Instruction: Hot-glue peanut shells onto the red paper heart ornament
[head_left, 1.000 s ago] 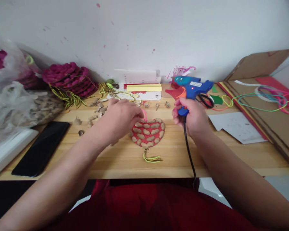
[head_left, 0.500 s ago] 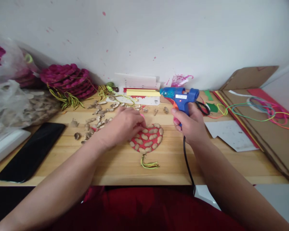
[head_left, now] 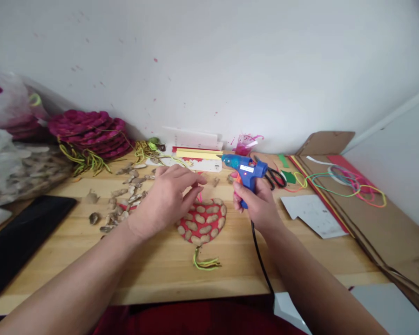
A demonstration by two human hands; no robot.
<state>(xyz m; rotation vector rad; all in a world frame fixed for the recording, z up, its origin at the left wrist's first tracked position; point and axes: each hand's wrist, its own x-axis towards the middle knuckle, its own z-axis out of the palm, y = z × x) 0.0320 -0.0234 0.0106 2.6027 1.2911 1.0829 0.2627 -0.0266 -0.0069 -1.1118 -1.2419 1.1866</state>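
Note:
My right hand (head_left: pixel 260 202) is wrapped round the handle of a blue glue gun (head_left: pixel 246 168), whose nozzle points left and whose black cord (head_left: pixel 260 258) runs down over the table edge. A round red piece (head_left: pixel 199 217) covered with peanut shells (head_left: pixel 205 230) lies flat before me. Yellow-green threads (head_left: pixel 206 265) hang from its near edge as a tassel. Above its upper left part is my left hand (head_left: pixel 169 195), with thumb and forefinger apart and nothing visible between them. The left hand hides that part of the piece. Loose peanut shells (head_left: pixel 131 190) lie scattered to its left.
A black phone (head_left: pixel 28 242) and a bag of peanuts (head_left: pixel 31 172) are on the left. Stacked magenta discs (head_left: pixel 91 132) stand behind. Yellow strips (head_left: pixel 199 153) lie near the wall. Scissors (head_left: pixel 275 178), coloured cord (head_left: pixel 356 188) and cardboard (head_left: pixel 380 237) are on the right.
My left hand has lifted off the peanut shells on the red piece, and its thumb and forefinger have parted. The glue gun stays in my right hand. The view has shifted.

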